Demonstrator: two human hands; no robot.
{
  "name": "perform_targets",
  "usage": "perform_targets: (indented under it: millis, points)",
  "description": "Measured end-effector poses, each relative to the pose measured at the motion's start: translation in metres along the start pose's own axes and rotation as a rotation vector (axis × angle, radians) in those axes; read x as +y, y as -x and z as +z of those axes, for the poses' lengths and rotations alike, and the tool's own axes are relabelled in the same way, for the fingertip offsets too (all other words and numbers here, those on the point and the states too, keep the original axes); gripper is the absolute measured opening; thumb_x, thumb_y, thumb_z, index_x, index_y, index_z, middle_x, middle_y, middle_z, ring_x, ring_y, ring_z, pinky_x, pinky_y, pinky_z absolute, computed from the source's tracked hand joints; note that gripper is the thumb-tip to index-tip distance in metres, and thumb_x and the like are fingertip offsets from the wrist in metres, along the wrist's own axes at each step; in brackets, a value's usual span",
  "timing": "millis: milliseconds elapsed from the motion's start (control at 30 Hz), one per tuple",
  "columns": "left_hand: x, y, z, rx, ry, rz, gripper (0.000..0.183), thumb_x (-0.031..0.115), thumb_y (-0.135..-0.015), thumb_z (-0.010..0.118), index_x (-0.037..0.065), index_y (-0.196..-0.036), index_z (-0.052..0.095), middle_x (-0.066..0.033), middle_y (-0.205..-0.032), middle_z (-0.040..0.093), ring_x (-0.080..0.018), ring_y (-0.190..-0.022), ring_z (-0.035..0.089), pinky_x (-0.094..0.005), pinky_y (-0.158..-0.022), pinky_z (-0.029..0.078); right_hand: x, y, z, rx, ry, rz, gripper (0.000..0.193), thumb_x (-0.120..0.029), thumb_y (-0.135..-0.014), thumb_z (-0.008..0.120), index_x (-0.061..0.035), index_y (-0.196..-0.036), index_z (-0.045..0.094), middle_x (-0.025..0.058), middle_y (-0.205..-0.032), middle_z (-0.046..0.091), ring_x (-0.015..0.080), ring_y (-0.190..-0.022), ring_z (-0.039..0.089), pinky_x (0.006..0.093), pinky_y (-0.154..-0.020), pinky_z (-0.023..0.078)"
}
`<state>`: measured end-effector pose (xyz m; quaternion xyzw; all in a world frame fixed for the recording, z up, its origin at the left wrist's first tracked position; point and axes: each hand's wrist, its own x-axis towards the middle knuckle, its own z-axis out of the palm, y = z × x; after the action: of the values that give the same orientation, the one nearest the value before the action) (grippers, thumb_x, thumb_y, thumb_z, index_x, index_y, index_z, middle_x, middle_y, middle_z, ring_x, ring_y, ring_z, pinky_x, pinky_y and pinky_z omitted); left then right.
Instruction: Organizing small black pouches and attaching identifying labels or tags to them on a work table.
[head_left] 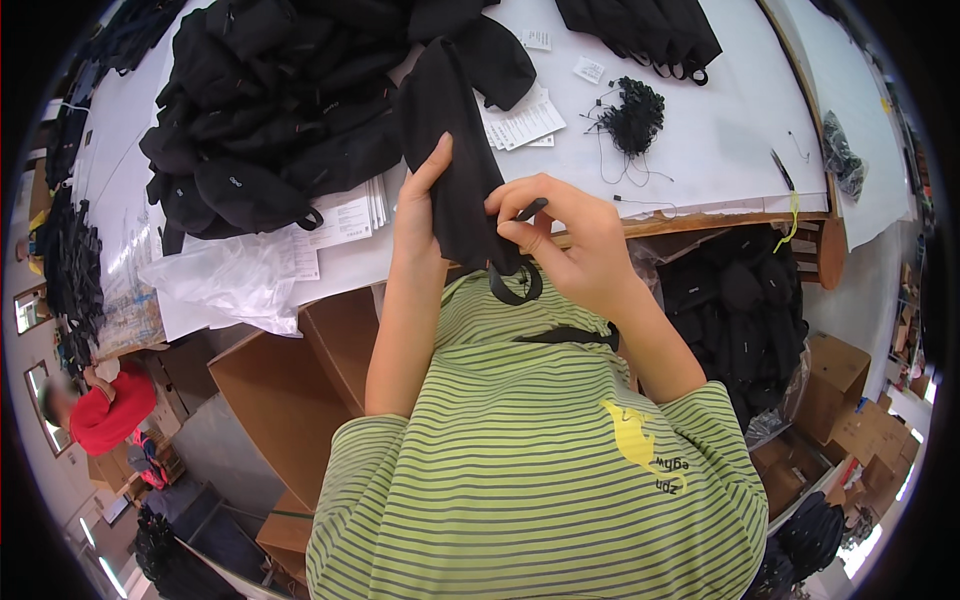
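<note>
A long, narrow black fabric bag (455, 150) is held up in front of my chest, over the table's near edge. My left hand (425, 195) is closed around its left side, with the thumb lying on the cloth. At the bag's right edge, the fingertips of my right hand (570, 235) are pinched together. A short dark strip (532, 209) sticks out from those fingers; whether it is a zip pull or a strap end I cannot tell. A black strap loop (515, 290) hangs from the bag's lower end.
A large heap of black bags (270, 110) covers the table's left part, with printed paper sheets (345, 217) and clear plastic (230, 275) below it. A tangle of black cords (632, 115) and thread snips (783, 170) lie right. Cardboard boxes (285, 370) stand underneath. A person in red (110, 410) is far left.
</note>
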<state>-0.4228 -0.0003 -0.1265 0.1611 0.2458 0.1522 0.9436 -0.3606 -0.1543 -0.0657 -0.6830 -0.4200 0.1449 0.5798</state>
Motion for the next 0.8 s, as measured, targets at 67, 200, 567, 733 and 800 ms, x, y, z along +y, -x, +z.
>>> perform_targets:
  millis: [67,200,567,733,800]
  points:
    - [0.001,0.002,0.000,-0.002,0.009,-0.022,0.022,0.023,-0.095,0.054,0.003,-0.095,0.064,-0.0084,-0.079,0.068,-0.0154,-0.065,0.066,-0.0253,-0.055,0.054,-0.002,0.000,-0.001,-0.054,-0.019,0.007,0.010,-0.001,-0.080,0.066,-0.0026,-0.087,0.059,0.0032,-0.090,0.067,0.0141,-0.058,0.056,0.0228,-0.053,0.045]
    - [0.002,0.002,0.004,0.038,0.024,-0.061,0.024,0.025,-0.095,0.055,0.003,-0.093,0.064,-0.0097,-0.078,0.067,-0.0160,-0.065,0.066,-0.0252,-0.055,0.054,0.000,-0.001,-0.003,-0.069,0.001,-0.018,0.009,-0.001,-0.082,0.065,-0.0022,-0.087,0.058,0.0035,-0.094,0.067,0.0140,-0.060,0.057,0.0229,-0.053,0.046]
    - [0.011,0.002,0.010,0.087,-0.015,0.087,0.025,0.023,-0.093,0.056,0.001,-0.102,0.061,-0.0111,-0.099,0.066,-0.0228,-0.090,0.065,-0.0349,-0.078,0.054,-0.003,-0.005,-0.014,0.334,0.228,-0.039,0.025,-0.008,-0.078,0.072,-0.0073,-0.102,0.065,0.0058,-0.101,0.064,0.0117,-0.066,0.056,0.0265,-0.054,0.045]
    - [-0.002,0.016,0.025,-0.007,0.009,0.142,0.036,0.023,-0.096,0.050,0.000,-0.123,0.050,-0.0112,-0.124,0.058,-0.0246,-0.115,0.055,-0.0391,-0.099,0.043,0.000,0.012,-0.006,0.217,0.355,-0.134,0.042,-0.014,-0.073,0.077,-0.0083,-0.112,0.062,0.0075,-0.114,0.060,0.0202,-0.088,0.063,0.0287,-0.072,0.051]
    - [-0.010,0.023,0.027,-0.062,0.009,0.100,0.039,0.024,-0.098,0.047,0.002,-0.129,0.045,-0.0109,-0.128,0.054,-0.0245,-0.118,0.052,-0.0410,-0.100,0.043,0.005,0.009,0.000,0.202,0.379,0.029,0.043,-0.013,-0.071,0.078,-0.0078,-0.111,0.064,0.0082,-0.117,0.060,0.0249,-0.098,0.063,0.0313,-0.081,0.051]
